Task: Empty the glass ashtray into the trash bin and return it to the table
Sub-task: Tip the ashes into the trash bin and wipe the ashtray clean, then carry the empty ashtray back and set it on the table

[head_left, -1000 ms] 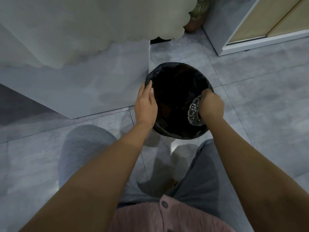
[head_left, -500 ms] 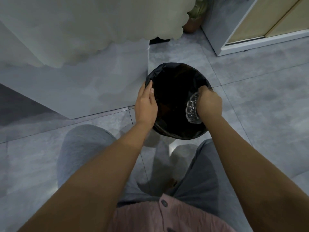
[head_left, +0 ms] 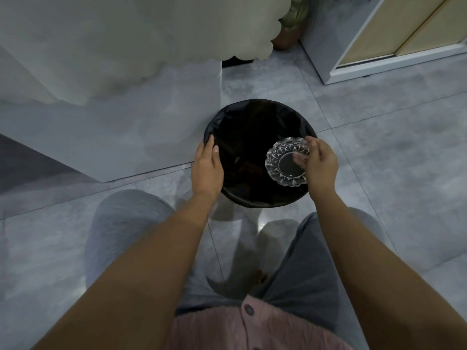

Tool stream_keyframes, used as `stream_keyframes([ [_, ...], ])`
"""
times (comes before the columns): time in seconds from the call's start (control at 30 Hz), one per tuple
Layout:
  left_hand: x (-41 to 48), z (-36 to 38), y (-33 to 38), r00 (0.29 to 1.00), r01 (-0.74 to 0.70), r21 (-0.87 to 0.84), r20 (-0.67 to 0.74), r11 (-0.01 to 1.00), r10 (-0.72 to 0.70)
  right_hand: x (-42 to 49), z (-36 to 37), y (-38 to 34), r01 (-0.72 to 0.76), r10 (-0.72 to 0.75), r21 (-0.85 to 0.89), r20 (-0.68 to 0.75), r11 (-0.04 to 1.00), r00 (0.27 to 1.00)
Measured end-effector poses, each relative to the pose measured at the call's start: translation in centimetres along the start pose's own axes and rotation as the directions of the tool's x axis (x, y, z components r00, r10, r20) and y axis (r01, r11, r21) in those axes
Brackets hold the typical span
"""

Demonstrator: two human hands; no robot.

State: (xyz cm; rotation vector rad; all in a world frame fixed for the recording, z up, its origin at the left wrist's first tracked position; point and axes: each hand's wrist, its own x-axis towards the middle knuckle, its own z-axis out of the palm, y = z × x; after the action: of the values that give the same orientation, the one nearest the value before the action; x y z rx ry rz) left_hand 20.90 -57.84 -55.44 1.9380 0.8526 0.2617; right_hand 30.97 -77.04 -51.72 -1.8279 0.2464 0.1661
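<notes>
A round trash bin (head_left: 252, 107) lined with a black bag stands on the floor in front of my knees. My left hand (head_left: 206, 170) grips its left rim. The cut-glass ashtray (head_left: 283, 160) hangs over the bin's right half, its bowl turned up toward me, looking empty. My right hand (head_left: 322, 165) holds the ashtray by its right edge, fingers showing through the glass. The bin's inside is dark and its contents are hard to make out.
A table leg or panel (head_left: 151, 127) in grey stands left of the bin, with a pale scalloped tablecloth (head_left: 151, 34) hanging above. A white cabinet (head_left: 394, 46) with beige doors is at the far right. Grey floor tiles (head_left: 391, 147) surround the bin.
The ashtray was tipped on edge inside the bin; my right hand has turned it back so its bowl faces up. My left hand stays on the rim.
</notes>
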Motion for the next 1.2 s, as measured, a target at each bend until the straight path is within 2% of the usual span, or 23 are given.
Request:
stream_keyframes([
  [0.23,0.1,-0.4,-0.3,0.995,-0.044,0.127,0.090,0.991,0.033,-0.4,0.5,0.4,-0.070,0.075,0.155,-0.025,0.985,0.997],
  [0.37,-0.1,-0.4,1.0,0.973,-0.218,0.163,-0.044,0.962,0.228,-0.5,1.2,-0.6,-0.096,0.104,0.266,-0.013,0.959,0.995],
  [0.47,-0.1,0.4,3.8,0.949,-0.313,0.058,-0.010,0.948,0.314,-0.7,1.9,-1.0,-0.098,0.104,0.328,-0.002,0.940,0.995],
  [0.53,-0.3,1.3,5.6,0.962,-0.262,-0.120,0.048,0.958,0.269,-1.1,2.5,-1.5,-0.103,0.110,0.369,0.003,0.924,0.994],
  [0.6,-0.8,2.1,6.8,0.976,-0.122,-0.302,0.138,0.945,0.170,-1.5,3.0,-1.9,-0.111,0.117,0.411,0.011,0.905,0.993],
  [0.73,-1.4,3.2,8.0,0.969,0.157,-0.528,0.243,0.835,-0.029,-1.8,3.9,-2.0,-0.144,0.144,0.452,0.033,0.880,0.989],
  [1.0,-0.5,4.5,7.6,0.940,0.341,-0.621,0.242,0.706,-0.241,-1.4,4.7,-0.2,-0.167,0.145,0.309,0.093,0.936,0.985],
  [1.2,-1.3,2.5,11.3,0.918,0.396,-0.592,0.245,0.702,-0.311,-2.6,3.6,-3.4,-0.212,0.206,0.280,0.050,0.936,0.977],
])
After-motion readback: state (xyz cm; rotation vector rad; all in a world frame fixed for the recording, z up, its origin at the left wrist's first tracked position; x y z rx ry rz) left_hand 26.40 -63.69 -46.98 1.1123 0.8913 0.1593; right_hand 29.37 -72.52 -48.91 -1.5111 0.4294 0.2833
